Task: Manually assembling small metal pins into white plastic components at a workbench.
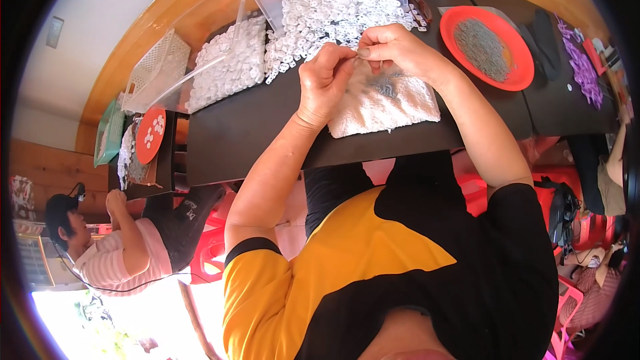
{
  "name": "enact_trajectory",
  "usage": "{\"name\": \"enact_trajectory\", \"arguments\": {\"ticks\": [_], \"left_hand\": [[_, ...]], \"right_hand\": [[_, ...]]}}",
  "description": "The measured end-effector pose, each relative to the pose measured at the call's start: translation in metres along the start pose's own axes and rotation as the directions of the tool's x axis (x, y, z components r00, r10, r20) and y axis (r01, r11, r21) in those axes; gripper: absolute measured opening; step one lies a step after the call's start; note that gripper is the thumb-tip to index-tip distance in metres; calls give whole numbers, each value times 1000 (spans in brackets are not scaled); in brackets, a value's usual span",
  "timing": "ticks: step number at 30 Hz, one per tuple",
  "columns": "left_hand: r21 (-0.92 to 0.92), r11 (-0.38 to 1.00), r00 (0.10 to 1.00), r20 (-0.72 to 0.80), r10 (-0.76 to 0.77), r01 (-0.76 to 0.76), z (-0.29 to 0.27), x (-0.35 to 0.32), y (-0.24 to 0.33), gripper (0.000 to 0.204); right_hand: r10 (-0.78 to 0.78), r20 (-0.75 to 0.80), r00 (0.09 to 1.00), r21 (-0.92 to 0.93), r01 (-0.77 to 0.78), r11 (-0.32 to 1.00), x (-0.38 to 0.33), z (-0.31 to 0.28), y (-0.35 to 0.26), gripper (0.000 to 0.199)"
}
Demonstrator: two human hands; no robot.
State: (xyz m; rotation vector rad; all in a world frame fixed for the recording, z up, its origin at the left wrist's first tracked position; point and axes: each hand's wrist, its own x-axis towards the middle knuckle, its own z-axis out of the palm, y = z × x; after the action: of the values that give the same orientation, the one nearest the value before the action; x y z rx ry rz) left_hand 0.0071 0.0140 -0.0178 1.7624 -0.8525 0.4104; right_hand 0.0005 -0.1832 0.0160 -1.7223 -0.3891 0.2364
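From where I stand, a co-worker (123, 257) sits at the far left, below an orange plate (143, 150) holding a few white pieces. Next come a clear bin of white pieces (227, 67) and, at the back of the dark table (247, 137), a big loose heap of white pieces (340, 10).

In the middle, the left hand (325, 80) has thumb and finger pinched together, the other fingers curled in. The right hand (399, 50) meets it, also in a close pinch, tip to tip. Whatever sits between them is too small for me to make out. Both work over a white towel (383, 120), where a little grey clump (385, 87) lies just below the fingertips.

To do this well, I'd keep both pinches light and low over the towel, so a dropped bit lands on soft cloth, and steady one hand while the other makes the fine moves.

On the right stand a red bowl (523, 73) of grey bits (477, 47) and a purple bundle (583, 70).
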Motion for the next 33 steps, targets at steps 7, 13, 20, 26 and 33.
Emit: {"name": "enact_trajectory", "arguments": {"ticks": [7,13,20,26,33], "left_hand": [[-63,991,992,45,-117,120,-4,-2,5,8],[-384,829,913,124,-390,406,-7,1,15,6],[-514,633,801,216,-558,579,-7,5,13,7],[-519,615,780,185,-598,594,-3,5,14,9],[-582,525,740,216,-637,621,-6,6,11,8]], "right_hand": [[20,-15,1000,-2,-20,1000,-2,5,-7,20],[-6,-3,1000,77,6,997,-2,7,-6,20],[52,9,999,95,-53,994,-1,3,-2,15],[20,18,1000,79,-21,997,0,-1,-2,8],[3,-31,1000,90,-1,996,-1,6,0,5]]}}
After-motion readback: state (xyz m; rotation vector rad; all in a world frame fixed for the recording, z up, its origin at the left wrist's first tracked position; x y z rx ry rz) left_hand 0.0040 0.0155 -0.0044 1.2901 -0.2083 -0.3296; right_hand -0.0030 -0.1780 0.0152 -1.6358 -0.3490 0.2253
